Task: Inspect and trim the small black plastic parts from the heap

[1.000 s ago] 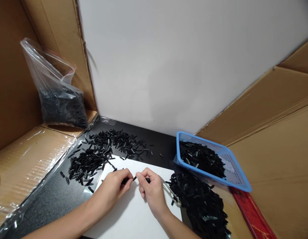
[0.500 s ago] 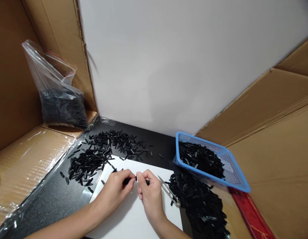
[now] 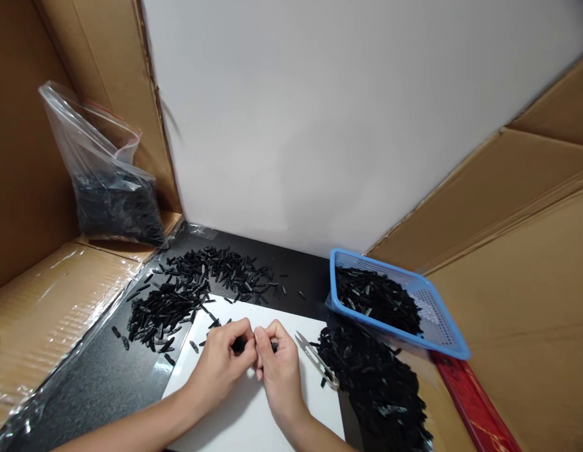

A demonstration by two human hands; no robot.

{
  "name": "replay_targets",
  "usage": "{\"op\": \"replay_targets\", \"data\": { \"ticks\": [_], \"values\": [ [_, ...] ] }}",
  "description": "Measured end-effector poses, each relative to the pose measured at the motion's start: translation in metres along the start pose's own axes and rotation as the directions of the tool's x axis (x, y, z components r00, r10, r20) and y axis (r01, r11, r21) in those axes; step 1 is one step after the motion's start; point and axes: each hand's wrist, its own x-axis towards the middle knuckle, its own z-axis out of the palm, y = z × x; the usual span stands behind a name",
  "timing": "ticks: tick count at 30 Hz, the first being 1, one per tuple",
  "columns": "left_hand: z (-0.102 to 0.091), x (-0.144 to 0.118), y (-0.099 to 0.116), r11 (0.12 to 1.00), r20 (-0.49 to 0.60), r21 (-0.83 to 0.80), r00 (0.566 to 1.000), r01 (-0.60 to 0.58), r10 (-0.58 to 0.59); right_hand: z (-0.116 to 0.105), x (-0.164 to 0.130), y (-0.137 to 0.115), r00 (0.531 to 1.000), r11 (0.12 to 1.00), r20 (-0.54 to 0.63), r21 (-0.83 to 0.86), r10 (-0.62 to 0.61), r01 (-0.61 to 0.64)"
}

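Over a white board (image 3: 315,402), my left hand (image 3: 225,355) and my right hand (image 3: 278,361) meet with thumbs and fingertips pinched together. The left hand is closed around a small black piece (image 3: 239,344), partly hidden by its fingers. A bit of another small black piece (image 3: 274,346) shows in my closed right hand. What sits between the touching fingertips is covered. Just right of my right hand lies a pair of metal thread snips (image 3: 318,361), its blades pointing to the upper left. A few loose black pieces (image 3: 193,346) lie beside my left hand.
Slim black pieces (image 3: 164,311) form a heap at the upper left. To the right are a larger black heap (image 3: 381,389) and a blue basket (image 3: 449,314) part filled with black pieces. A zip bag (image 3: 117,201) leans on cardboard; a red strip (image 3: 475,402) lies far right.
The fingertips of my two hands have come together, closing the small gap where a black bit showed. The view has shifted slightly.
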Motion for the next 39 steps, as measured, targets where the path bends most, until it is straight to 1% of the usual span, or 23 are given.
{"op": "replay_targets", "data": {
  "ticks": [3,6,10,17,23,27,30,35,39],
  "values": [
    [-0.005,0.002,-0.001,1.0,0.002,0.011,1.0,0.003,-0.003,-0.001,0.002,0.001,0.998,0.995,0.055,0.1,0.016,-0.022],
    [-0.009,0.003,-0.004,1.0,0.003,-0.02,1.0,0.012,-0.012,-0.002,0.003,0.001,0.994,0.981,0.104,0.191,0.027,-0.047],
    [-0.012,0.003,-0.006,0.998,0.015,-0.059,1.0,0.018,-0.017,-0.002,0.004,0.001,0.989,0.965,0.136,0.246,0.052,-0.085],
    [-0.011,0.008,-0.011,0.978,0.051,-0.194,0.997,0.074,-0.065,-0.003,0.005,-0.002,0.984,0.949,0.154,0.284,0.093,-0.134],
    [-0.015,0.013,-0.012,0.969,-0.008,-0.22,0.993,0.109,-0.114,-0.004,0.003,-0.006,0.975,0.954,0.204,0.263,0.09,-0.143],
    [-0.019,0.013,-0.012,0.976,-0.028,-0.2,0.995,0.089,-0.097,-0.006,0.005,-0.007,0.974,0.933,0.195,0.317,0.114,-0.173],
    [-0.021,0.014,-0.012,0.965,-0.048,-0.234,0.99,0.115,-0.13,-0.007,0.007,-0.007,0.971,0.921,0.202,0.339,0.127,-0.191],
    [-0.022,0.016,-0.012,0.933,-0.007,-0.301,0.978,0.198,-0.21,-0.008,0.006,-0.007,0.971,0.926,0.185,0.317,0.149,-0.203],
    [-0.02,0.015,-0.013,0.892,0.006,-0.395,0.971,0.222,-0.239,-0.009,0.007,-0.006,0.971,0.937,0.18,0.286,0.154,-0.202]
  ]
}}
